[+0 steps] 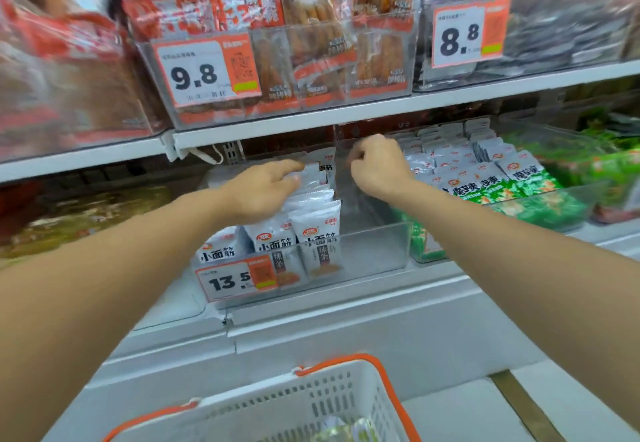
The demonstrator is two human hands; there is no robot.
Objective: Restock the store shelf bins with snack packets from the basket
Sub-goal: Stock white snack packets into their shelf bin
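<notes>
Snack packets in the clear bin: flat left hand presses them, right hand curled above.

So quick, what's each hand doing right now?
Left hand: open, fingers resting on the white snack packets in the clear bin.
Right hand: fingers curled; holding anything cannot be told.

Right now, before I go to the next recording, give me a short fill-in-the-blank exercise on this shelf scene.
1. The left hand rests on a row of ____ packets in the clear bin.
2. The price tag on that bin reads ____.
3. The bin to the right holds packets printed white and ____.
4. The white basket below has ____ handles.

Missing words: white; 13.5; green; orange
</notes>
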